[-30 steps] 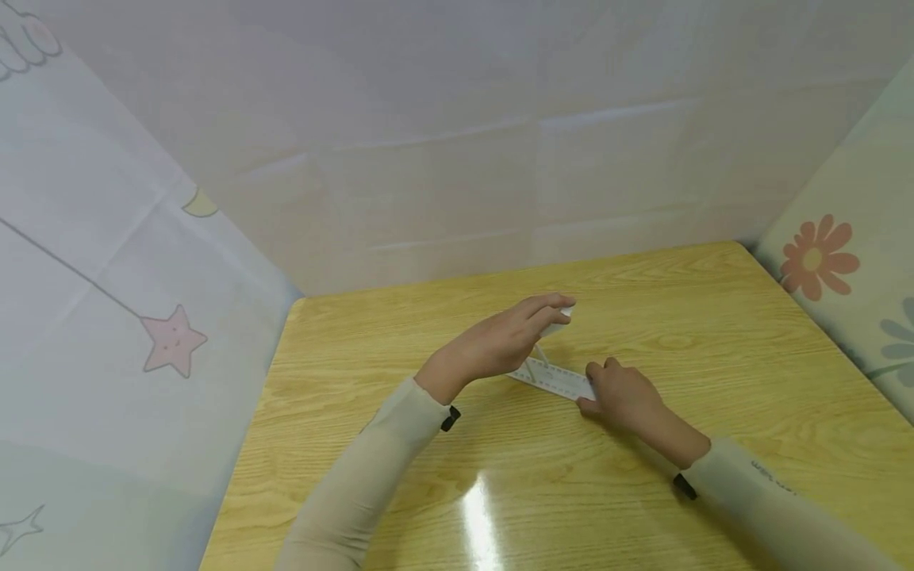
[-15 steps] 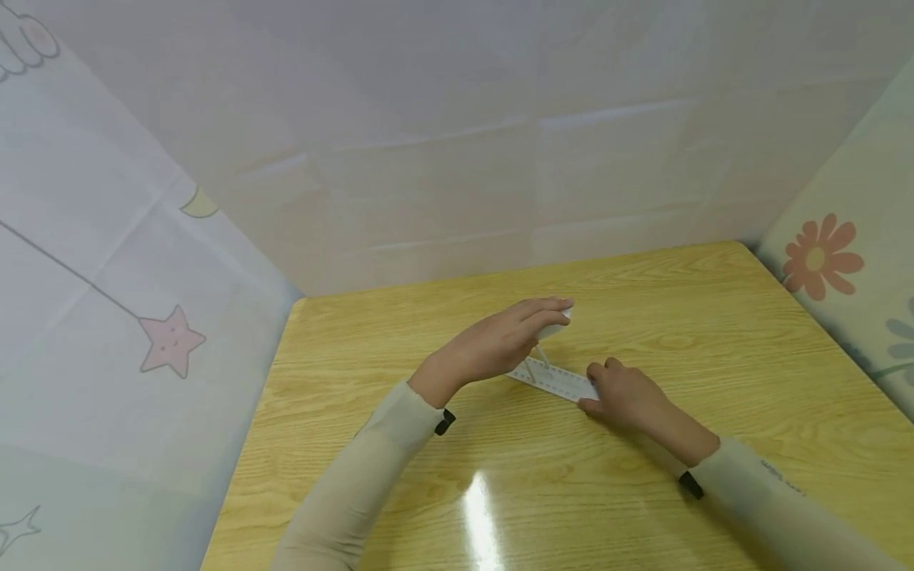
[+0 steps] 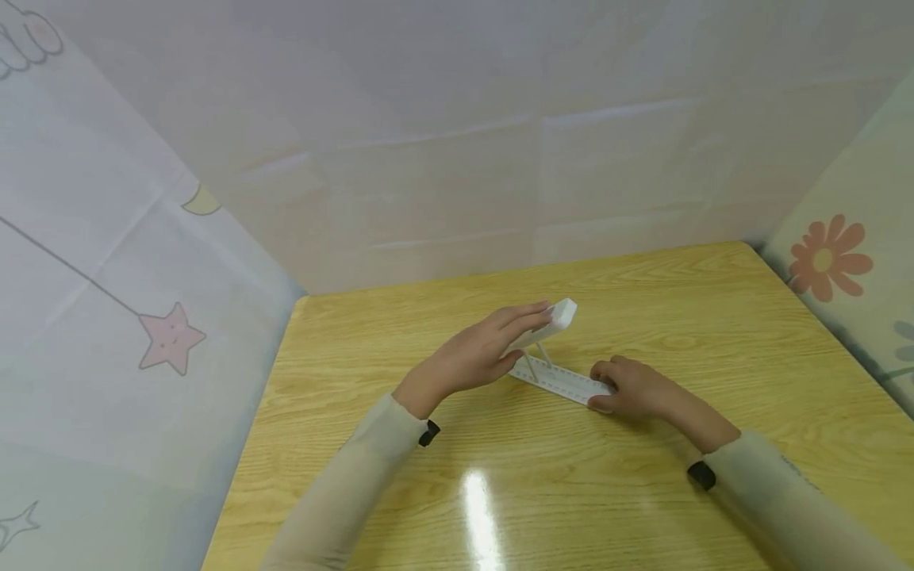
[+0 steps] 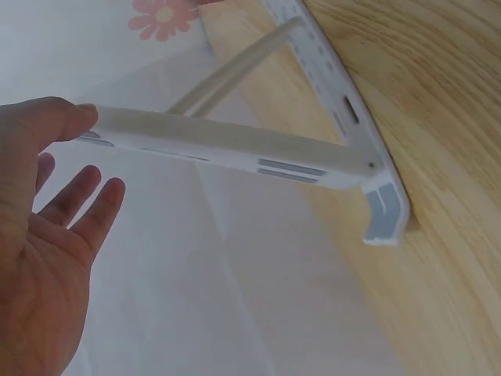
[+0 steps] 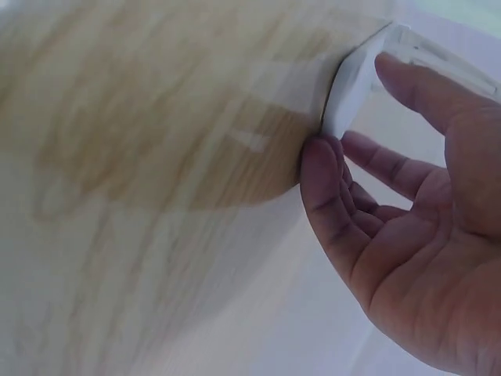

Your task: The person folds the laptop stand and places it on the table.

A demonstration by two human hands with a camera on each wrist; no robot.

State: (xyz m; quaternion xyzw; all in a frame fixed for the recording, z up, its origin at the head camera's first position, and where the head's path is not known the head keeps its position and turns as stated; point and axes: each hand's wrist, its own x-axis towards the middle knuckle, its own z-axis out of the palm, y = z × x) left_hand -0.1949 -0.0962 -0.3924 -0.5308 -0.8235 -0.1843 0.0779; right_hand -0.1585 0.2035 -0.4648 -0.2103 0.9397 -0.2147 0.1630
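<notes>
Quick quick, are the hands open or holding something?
Left hand: open, fingers fairly straight, touching the white stand.
Right hand: closed, holding the end of the stand.

Sleeved left arm [image 3: 350,492] reached forward and slanted inward, its wrist [image 3: 416,394] was bent, left hand [image 3: 474,353] held its fingers [image 3: 524,323] nearly straight, sleeved right arm [image 3: 793,500] angled inward, right hand [image 3: 635,388] curled its fingers opposite the thumb [image 5: 430,98]

Back wall [image 3: 428,143]: is rising pale and creased
Left wall [image 3: 86,412]: is showing a pink star [image 3: 172,339] and yellow moon [image 3: 201,201]
Right wall [image 3: 878,174]: is bearing a coral flower [image 3: 824,260]
Wooden table [image 3: 357,333]: is reflecting a white glare [image 3: 480,515]
</notes>
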